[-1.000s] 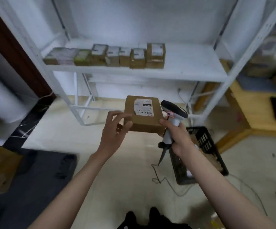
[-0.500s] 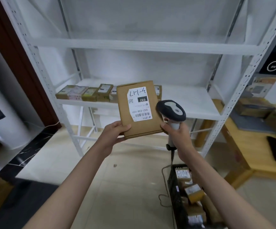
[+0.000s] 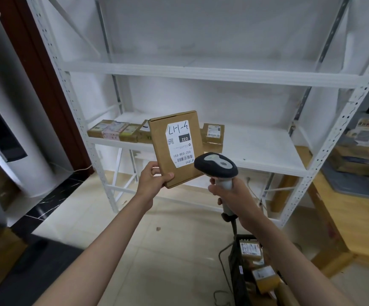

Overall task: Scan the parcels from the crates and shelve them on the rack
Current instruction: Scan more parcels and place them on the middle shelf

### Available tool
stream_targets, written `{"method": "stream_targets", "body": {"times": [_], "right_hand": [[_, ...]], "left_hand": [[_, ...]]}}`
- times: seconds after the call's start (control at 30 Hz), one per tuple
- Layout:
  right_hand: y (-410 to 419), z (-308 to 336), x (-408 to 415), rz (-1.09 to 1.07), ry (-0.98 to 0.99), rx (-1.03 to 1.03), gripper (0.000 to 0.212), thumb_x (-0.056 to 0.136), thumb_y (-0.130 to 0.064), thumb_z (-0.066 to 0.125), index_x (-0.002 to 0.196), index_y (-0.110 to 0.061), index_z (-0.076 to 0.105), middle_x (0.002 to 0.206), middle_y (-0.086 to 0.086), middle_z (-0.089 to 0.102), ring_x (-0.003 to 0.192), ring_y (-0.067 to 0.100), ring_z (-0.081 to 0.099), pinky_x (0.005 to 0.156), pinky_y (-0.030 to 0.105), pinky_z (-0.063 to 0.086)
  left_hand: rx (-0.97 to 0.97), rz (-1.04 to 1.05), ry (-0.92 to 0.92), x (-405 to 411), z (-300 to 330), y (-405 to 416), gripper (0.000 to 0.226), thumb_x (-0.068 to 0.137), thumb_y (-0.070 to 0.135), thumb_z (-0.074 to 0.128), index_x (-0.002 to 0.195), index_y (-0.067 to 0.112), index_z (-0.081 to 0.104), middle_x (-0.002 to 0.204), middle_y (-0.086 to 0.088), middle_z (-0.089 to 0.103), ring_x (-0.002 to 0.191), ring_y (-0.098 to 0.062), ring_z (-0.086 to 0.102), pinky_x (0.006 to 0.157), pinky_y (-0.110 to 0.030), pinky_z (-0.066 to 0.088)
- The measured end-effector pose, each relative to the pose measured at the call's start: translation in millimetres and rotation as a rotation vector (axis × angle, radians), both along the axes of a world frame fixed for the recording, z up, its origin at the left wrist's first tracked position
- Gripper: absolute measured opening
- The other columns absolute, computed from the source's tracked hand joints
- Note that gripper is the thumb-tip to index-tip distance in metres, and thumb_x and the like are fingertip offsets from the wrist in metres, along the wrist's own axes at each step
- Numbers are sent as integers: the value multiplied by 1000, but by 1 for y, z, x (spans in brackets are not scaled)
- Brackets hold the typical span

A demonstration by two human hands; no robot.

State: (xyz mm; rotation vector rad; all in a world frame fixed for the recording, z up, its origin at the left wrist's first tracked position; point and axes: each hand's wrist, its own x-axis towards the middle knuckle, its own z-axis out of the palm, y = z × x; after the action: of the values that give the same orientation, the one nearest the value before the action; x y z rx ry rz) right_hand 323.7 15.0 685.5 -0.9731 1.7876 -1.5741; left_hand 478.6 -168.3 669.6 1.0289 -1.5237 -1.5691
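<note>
A: Head view: what is each grip doing?

B: The left hand (image 3: pixel 151 181) pinches the lower left corner of a brown parcel (image 3: pixel 174 149), held up and tilted, its white label (image 3: pixel 179 144) facing the camera upside down. The right hand (image 3: pixel 230 193) is clenched round the handle of a barcode scanner (image 3: pixel 216 167), whose dark head overlaps the parcel's lower right corner.

A: Where does the parcel sit against the rack?

B: In the air before the white rack (image 3: pixel 324 149), level with the front edge of its lower shelf (image 3: pixel 265 149). It covers part of a row of shelved parcels (image 3: pixel 117 133) along the shelf's left end; one more box (image 3: pixel 212 138) shows just right of it.

A: Anything hard to make out?

B: The label's small print is too fine to read. The black crate (image 3: pixel 234 272) at the bottom edge is cut off and half hidden by the right forearm; a few labelled boxes show inside. The scanner's cable (image 3: pixel 223 261) runs down beside it.
</note>
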Motion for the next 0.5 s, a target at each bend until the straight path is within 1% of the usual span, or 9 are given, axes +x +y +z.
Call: {"method": "stream_targets", "body": {"times": [0.07,0.2,0.3,0.5], "right_hand": [[-1,-1,-2,48,6,53,19,88,-11,72,105,-18,67,102,1,71,75,15,62,66,31,55],[-2,-3,-10,85,23,120,11,88,-12,72,97,-14,67,89,1,69,72,13,60,60,22,52],[-2,-6,-20,78,29,128,7,87,-12,71,93,-14,67,84,0,67,70,11,60,58,21,53],[-3,-11,-47,73,11,90,8,88,-11,71,96,-12,68,80,-4,68,66,8,60,60,23,53]], "left_hand": [[-11,16,-4,-4,-2,0,35,83,3,79,108,17,60,103,-10,70,89,-22,70,91,-49,59],[-38,44,-10,-14,-5,-2,36,83,4,78,109,20,59,108,-10,69,95,-24,71,91,-47,59],[-39,52,-8,-24,-7,-4,36,83,3,78,108,22,59,106,-7,69,95,-24,71,93,-50,57],[-46,44,-12,-45,-15,-13,37,83,4,78,110,21,59,107,-8,70,93,-24,72,97,-52,55]]}}
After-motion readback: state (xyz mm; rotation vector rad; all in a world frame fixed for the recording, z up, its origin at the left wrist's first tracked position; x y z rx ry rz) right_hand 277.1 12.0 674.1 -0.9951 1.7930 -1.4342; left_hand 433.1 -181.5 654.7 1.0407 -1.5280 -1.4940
